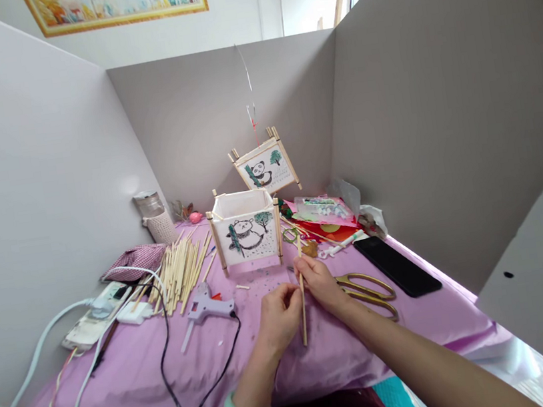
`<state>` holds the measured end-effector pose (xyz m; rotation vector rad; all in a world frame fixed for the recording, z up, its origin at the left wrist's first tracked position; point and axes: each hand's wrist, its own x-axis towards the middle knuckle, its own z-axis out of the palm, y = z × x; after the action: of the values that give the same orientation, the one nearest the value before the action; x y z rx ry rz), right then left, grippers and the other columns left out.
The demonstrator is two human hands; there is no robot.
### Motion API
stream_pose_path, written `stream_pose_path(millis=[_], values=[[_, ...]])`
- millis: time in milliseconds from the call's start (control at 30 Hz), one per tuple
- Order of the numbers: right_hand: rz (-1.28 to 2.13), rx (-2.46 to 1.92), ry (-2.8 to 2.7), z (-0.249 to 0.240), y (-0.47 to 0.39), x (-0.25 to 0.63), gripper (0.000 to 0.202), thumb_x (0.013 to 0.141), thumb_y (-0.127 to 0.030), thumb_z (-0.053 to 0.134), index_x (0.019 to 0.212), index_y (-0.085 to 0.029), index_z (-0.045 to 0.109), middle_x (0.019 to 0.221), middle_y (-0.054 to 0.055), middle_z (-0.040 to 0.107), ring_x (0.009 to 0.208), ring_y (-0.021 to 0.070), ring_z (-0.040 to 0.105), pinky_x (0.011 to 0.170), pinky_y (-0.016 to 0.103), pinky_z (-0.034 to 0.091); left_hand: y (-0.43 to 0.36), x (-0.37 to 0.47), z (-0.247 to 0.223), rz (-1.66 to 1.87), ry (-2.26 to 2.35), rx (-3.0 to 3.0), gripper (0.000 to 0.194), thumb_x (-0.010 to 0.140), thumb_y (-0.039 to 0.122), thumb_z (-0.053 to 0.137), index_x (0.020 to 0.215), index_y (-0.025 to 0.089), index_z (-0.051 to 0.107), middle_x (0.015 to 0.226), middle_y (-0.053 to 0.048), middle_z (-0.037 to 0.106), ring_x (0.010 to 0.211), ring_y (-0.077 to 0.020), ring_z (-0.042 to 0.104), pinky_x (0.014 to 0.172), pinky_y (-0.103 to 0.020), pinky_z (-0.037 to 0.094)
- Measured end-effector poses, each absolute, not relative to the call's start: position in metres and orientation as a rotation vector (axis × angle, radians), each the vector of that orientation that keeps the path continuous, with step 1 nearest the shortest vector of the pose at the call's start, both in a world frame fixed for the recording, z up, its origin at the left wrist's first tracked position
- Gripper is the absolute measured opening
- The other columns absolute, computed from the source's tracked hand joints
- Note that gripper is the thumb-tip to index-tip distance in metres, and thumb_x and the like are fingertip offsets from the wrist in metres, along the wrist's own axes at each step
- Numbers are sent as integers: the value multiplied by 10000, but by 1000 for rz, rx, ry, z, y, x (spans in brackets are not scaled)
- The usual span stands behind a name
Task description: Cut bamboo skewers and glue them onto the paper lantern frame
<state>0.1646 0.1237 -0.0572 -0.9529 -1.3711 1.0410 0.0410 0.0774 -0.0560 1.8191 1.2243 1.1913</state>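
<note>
A thin wooden stick (304, 323) is held nearly upright between my hands at the front middle of the table. My right hand (319, 282) pinches it near its upper part. My left hand (281, 313), with a green bangle on the wrist, is closed beside the stick, its fingertips touching or close to it; what they hold is too small to tell. Behind them stands a stick-framed lantern (250, 237) with a panda drawing. A second panda lantern (269, 167) hangs tilted on a wire. Gold-handled scissors (371, 287) lie beside my right hand.
A lilac glue gun (210, 305) with a black cord lies left of my hands. Farther left are loose sticks (182, 270), a power strip (87, 327) and a jar (156, 219). A black phone (397, 265) lies right. Grey panels enclose the table.
</note>
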Motion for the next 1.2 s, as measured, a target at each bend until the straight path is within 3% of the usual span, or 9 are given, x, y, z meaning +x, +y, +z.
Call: stream_pose_path(millis=[200, 367, 600, 1200], values=[[1091, -950, -1355, -54, 120, 163, 399, 830, -582, 503, 646, -232, 456, 401, -74, 385, 355, 114, 358, 371, 245, 279, 75, 42, -56, 1117, 1285, 2044, 305, 893, 231, 378, 693, 176, 602, 600, -4, 567, 577, -140, 511, 562, -242, 351], [1114, -934, -1350, -53, 119, 163, 402, 833, -586, 497, 649, -233, 446, 408, -77, 388, 350, 110, 361, 360, 242, 289, 73, 39, -56, 1070, 1275, 2133, 314, 935, 251, 334, 797, 185, 608, 734, -52, 638, 693, -179, 586, 647, -272, 403], [1096, -931, -1363, -53, 119, 164, 377, 850, -547, 495, 650, -230, 449, 430, -81, 356, 364, 106, 333, 369, 242, 253, 72, 42, -61, 910, 1465, 2388, 276, 947, 214, 285, 857, 185, 545, 770, -83, 630, 729, -214, 609, 671, -311, 424], [1035, -931, -1407, -55, 121, 166, 368, 854, -537, 481, 665, -222, 460, 513, -61, 395, 424, 109, 344, 406, 250, 268, 73, 47, -57, 957, 1467, 2090, 282, 925, 189, 305, 743, 193, 520, 704, -75, 624, 675, -206, 582, 647, -304, 385]])
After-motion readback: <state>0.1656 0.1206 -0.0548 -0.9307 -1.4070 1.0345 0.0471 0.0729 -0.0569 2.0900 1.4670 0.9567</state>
